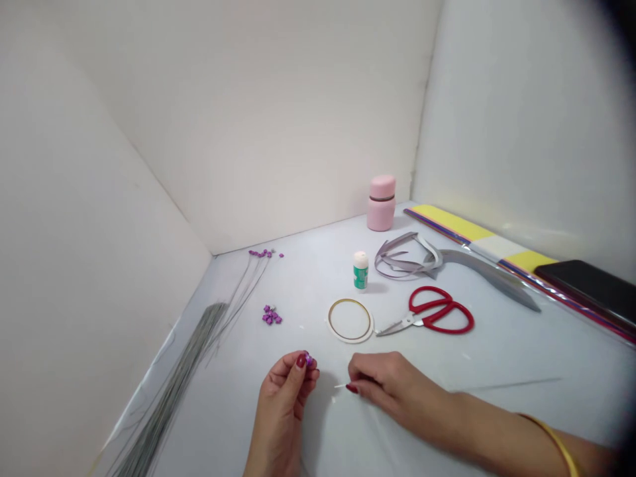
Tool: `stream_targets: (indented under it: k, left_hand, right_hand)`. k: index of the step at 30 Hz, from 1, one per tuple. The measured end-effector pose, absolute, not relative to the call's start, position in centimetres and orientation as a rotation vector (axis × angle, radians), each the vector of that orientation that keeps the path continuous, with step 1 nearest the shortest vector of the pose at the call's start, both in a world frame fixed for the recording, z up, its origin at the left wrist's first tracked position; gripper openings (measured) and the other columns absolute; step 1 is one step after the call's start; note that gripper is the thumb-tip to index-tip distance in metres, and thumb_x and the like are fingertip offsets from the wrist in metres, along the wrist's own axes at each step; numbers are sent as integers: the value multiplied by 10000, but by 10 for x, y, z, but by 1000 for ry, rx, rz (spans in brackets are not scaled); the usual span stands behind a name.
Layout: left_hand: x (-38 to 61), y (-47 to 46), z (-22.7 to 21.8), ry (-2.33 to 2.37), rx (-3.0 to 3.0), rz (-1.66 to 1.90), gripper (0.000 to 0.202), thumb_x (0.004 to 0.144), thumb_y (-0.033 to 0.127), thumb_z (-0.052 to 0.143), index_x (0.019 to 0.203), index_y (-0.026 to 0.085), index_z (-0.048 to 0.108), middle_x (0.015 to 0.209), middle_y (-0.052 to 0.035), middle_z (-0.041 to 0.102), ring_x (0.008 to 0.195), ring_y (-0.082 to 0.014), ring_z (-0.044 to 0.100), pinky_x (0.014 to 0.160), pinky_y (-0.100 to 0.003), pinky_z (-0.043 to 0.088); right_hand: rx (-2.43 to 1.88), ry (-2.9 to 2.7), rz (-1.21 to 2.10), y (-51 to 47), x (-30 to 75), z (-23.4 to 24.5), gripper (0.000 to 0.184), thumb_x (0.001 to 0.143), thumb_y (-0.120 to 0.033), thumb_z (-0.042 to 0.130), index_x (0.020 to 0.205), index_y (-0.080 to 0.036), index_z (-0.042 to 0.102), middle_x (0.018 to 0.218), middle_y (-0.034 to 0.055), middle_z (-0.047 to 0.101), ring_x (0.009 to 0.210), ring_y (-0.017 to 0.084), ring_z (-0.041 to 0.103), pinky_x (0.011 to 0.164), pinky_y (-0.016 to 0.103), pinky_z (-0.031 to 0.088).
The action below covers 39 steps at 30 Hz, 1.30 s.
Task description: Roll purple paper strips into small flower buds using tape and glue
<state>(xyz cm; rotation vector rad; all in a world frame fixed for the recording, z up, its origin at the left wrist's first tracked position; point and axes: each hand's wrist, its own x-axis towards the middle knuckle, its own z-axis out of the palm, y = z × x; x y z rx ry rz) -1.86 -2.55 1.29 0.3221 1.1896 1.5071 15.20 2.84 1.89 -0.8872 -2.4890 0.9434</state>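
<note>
While the left hand [284,391] is pinching a tiny purple bud [309,360] within its grip, the right hand [390,381] is closing its grip on a light, fragile white strip [340,385] projecting beyond it, best held near the end.

On the table [497,358], the wires [163,391] lie at the left side, with the beads [271,315] beside them. The scissors [437,311] are right of the tape roll [350,320]. Behind these stand the glue bottle [360,270] and the jar [381,203].
</note>
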Motion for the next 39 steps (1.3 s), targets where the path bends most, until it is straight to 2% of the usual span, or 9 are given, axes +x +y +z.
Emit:
stream_targets:
  k: [3,6,19,39]
  left_hand:
    - [-15,-25,15,1181,312,1496,140,592,169,749,678,117,651,609,-9,665,526,-76,604,541,-148,500]
    - [-11,-27,16,1163,344,1436,119,609,176,738,669,119,652,600,-12,669,518,-73,598,542,-150,490]
    - [1,-28,13,1159,399,1373,147,566,225,763,629,124,677,556,-28,675,493,-77,579,516,-145,464]
    - [0,-28,15,1168,394,1378,142,564,225,767,627,129,684,555,-22,679,503,-77,586,524,-143,464]
  right_hand:
    - [-898,-2365,948,30,154,32,172,874,-176,388,822,-190,551,700,-16,582,638,108,524,603,202,390]
    - [-825,-2352,833,28,155,40,205,871,-147,378,862,-202,575,747,-1,598,685,118,536,638,218,381]
    - [-803,-2502,569,24,157,40,232,856,-129,354,823,-197,573,634,-9,520,578,119,451,557,232,309]
    - [-775,-2499,504,24,158,36,214,850,-127,356,778,-208,541,612,-26,496,550,114,421,535,231,269]
